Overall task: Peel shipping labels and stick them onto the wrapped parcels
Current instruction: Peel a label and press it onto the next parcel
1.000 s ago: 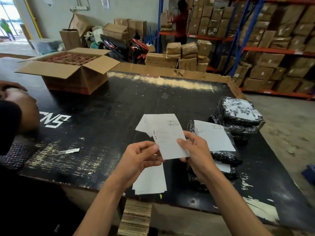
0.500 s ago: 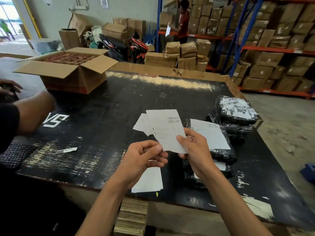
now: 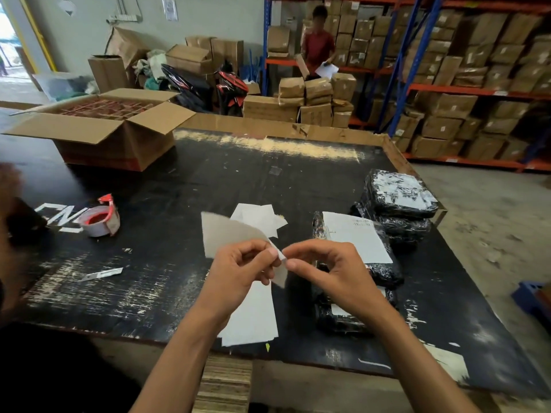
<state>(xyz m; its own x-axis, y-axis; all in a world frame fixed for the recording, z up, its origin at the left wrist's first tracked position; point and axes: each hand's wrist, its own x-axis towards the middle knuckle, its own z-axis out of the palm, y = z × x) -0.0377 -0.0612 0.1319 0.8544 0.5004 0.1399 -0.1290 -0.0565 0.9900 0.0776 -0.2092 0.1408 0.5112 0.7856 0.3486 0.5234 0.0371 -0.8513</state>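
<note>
My left hand [image 3: 241, 272] and my right hand [image 3: 331, 269] meet above the black table [image 3: 208, 180], both pinching one corner of a shipping label [image 3: 223, 234]. The label is turned so its blank grey back faces me. A pile of white sheets [image 3: 253, 317] lies under my left hand, and more sheets [image 3: 259, 216] lie behind the label. Black wrapped parcels [image 3: 384, 272] sit right of my hands, the top one bearing a white label [image 3: 357, 236]. Another stack of wrapped parcels [image 3: 399, 198] stands further right.
A red tape dispenser [image 3: 101, 219] and a small blade [image 3: 101, 274] lie on the left. An open cardboard box [image 3: 104, 126] stands at the back left. Another person's arm [image 3: 12, 204] shows at the left edge. A person [image 3: 317, 43] works by the shelves of boxes.
The label has been flipped from printed side up to blank back up, and both hands have come together at its corner. The neighbour's arm drew back, uncovering the tape dispenser.
</note>
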